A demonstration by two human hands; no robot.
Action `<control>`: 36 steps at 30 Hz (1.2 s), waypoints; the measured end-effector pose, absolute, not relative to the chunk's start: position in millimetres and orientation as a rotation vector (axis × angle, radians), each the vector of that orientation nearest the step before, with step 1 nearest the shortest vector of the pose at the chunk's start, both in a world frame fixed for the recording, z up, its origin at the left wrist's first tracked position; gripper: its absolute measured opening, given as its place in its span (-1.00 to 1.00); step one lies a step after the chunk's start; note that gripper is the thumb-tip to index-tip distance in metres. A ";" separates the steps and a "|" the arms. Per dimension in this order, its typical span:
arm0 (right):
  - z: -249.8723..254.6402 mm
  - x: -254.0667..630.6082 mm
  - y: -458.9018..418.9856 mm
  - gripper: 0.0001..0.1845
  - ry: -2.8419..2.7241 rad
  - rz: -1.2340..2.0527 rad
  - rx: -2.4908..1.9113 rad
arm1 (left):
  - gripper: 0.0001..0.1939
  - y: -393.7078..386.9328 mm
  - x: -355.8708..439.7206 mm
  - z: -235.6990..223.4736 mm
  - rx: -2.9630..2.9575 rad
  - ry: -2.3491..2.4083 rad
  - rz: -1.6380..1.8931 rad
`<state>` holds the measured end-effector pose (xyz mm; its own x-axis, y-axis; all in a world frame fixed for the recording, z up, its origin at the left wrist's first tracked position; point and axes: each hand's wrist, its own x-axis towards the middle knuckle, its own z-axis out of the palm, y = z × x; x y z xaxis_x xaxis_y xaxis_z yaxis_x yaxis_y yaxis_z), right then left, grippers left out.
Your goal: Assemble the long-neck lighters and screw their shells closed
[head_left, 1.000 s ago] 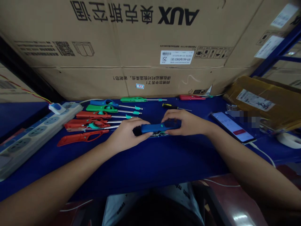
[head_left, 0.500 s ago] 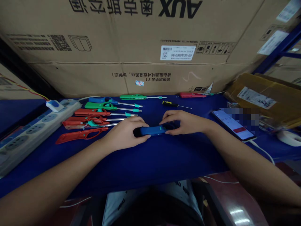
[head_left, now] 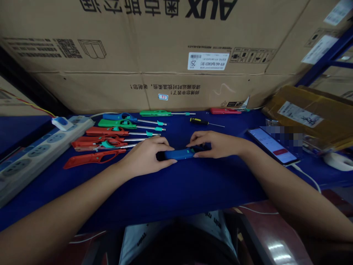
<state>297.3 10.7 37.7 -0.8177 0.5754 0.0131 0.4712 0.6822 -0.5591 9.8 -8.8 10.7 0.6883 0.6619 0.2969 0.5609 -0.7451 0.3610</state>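
Both my hands press on a blue lighter body (head_left: 179,154) that lies on the blue table cover (head_left: 176,187) in the middle. My left hand (head_left: 146,156) grips its left end with fingers curled over it. My right hand (head_left: 216,144) holds the right end, fingertips pinched along the top edge. To the left lie several long-nosed lighters in red (head_left: 92,158), green (head_left: 118,124) and blue (head_left: 118,117), side by side, their metal tubes pointing right.
A white power strip (head_left: 35,149) runs along the left. A small screwdriver (head_left: 202,122), a green lighter (head_left: 157,113) and a red lighter (head_left: 223,110) lie at the back. A lit phone (head_left: 273,145) rests at right, brown parcels (head_left: 311,114) behind it. Large cardboard boxes (head_left: 165,48) wall the back.
The blue lighter body has come down flatter onto the cover and looks shorter between my hands. My right fingers have slid in over its right end. Both hands stay in place.
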 end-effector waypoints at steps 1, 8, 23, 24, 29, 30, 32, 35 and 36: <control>37.6 297.3 10.6 -0.60 -2.709 0.824 -0.858 | -0.68 -8.7 10.1 10.2 2.647 0.987 0.605; 36.1 294.8 9.3 -0.57 -2.698 0.807 -0.929 | -0.64 -9.0 12.8 10.1 2.465 1.073 0.611; 33.7 294.8 7.1 -0.59 -2.733 0.728 -0.923 | -0.66 -11.0 14.6 9.9 2.483 1.020 0.629; 33.1 294.5 7.1 -0.60 -2.734 0.715 -0.937 | -0.65 -10.5 14.5 9.2 2.478 1.020 0.628; 32.6 293.1 5.8 -0.60 -2.731 0.684 -0.981 | -0.69 -14.0 15.5 10.8 2.552 1.018 0.581; 33.2 292.9 5.1 -0.60 -2.736 0.670 -0.976 | -0.70 -16.3 16.2 12.2 2.585 1.029 0.558; 34.6 292.4 3.2 -0.59 -2.755 0.633 -0.959 | -0.66 -21.4 17.9 15.2 2.671 1.070 0.505; 36.2 290.8 0.5 -0.53 -2.782 0.566 -0.973 | -0.60 -26.7 20.5 18.0 2.827 1.111 0.424; 36.4 290.0 -0.2 -0.51 -2.788 0.540 -0.985 | -0.61 -27.2 21.2 18.2 2.870 1.107 0.394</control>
<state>290.0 -0.2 36.4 -0.7770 0.6295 0.0080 0.5811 0.7220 -0.3756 21.2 -27.2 18.2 0.7129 0.6656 0.2208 0.6555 -0.7443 0.1277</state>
